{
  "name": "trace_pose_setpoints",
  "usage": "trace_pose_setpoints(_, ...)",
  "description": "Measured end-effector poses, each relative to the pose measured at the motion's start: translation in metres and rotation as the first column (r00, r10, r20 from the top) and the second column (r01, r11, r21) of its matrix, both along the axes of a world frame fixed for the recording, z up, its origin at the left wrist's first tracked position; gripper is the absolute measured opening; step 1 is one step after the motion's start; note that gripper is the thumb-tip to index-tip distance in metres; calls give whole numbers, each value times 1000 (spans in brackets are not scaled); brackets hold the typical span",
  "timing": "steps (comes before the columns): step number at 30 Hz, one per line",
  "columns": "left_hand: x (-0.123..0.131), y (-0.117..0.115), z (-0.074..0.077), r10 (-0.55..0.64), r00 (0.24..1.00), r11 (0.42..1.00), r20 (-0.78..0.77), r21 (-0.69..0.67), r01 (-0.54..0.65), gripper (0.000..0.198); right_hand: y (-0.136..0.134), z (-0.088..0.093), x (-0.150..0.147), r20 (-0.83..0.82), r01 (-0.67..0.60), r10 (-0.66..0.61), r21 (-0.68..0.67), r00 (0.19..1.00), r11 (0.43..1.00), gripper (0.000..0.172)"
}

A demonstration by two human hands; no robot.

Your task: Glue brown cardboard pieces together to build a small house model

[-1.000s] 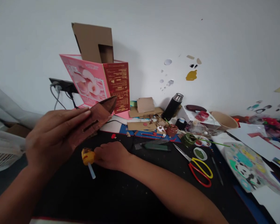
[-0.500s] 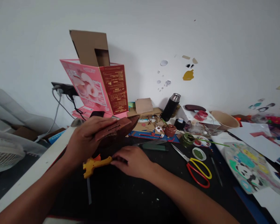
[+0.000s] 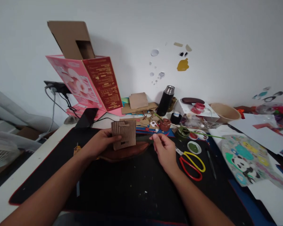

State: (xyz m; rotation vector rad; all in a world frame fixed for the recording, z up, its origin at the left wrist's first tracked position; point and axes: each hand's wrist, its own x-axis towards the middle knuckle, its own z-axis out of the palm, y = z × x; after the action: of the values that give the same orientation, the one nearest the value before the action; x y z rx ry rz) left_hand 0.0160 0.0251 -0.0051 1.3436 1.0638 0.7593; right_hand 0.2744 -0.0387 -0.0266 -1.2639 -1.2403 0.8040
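My left hand (image 3: 99, 145) grips a brown corrugated cardboard piece (image 3: 124, 133) and holds it upright over a dark brown curved cardboard shape (image 3: 129, 152) that lies on the black mat (image 3: 122, 191). My right hand (image 3: 164, 150) hovers just right of it, fingers curled with thumb and forefinger pinched; I cannot make out anything between them. A yellow glue gun (image 3: 76, 150) lies mostly hidden behind my left wrist.
Red-and-yellow scissors (image 3: 192, 163) lie right of my right hand, beside paint pots (image 3: 193, 147) and a green brush. A pink box (image 3: 85, 83) and black flask (image 3: 164, 100) stand at the back. A panda-print sheet (image 3: 245, 161) and bowl (image 3: 224, 112) sit right.
My left hand lowered the brown shape to the mat and now shows a corrugated piece upright. My right hand left the glue gun and moved right. The camera tilted down.
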Motion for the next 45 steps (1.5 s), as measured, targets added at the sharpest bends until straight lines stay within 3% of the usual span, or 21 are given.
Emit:
trace_pose_setpoints(6,2,7,-21,-48,992,999,-118,1,48,49,3,-7,-2,256,-168,153,41,954,985,22)
trace_pose_setpoints(12,-4,14,-18,-90,948,982,-306,131,136,38,18,-1,-5,422,-196,176,6,889,980,19)
trace_pose_setpoints(17,-1,17,-12,-131,948,976,-289,132,175,32,38,5,-7,518,-224,218,-51,827,973,24)
trace_pose_setpoints(20,2,18,-9,-132,952,971,-277,158,181,30,46,3,-11,511,-254,243,-49,825,966,24)
trace_pose_setpoints(24,1,18,-8,-130,939,950,-319,230,210,27,50,-2,-22,530,-311,262,4,806,950,9)
trace_pose_setpoints(27,-5,16,-7,-90,930,947,-357,259,191,30,50,-6,-26,526,-308,260,3,810,952,25)
trace_pose_setpoints(30,-11,12,-6,-48,952,945,-303,296,141,34,50,-9,-24,478,-273,245,-12,844,962,28)
trace_pose_setpoints(37,-6,6,-12,112,956,918,-271,396,5,31,48,-15,-21,416,-245,226,-8,881,969,24)
trace_pose_setpoints(45,-5,8,-21,166,938,873,-305,488,4,28,42,-13,-21,420,-239,184,82,889,968,19)
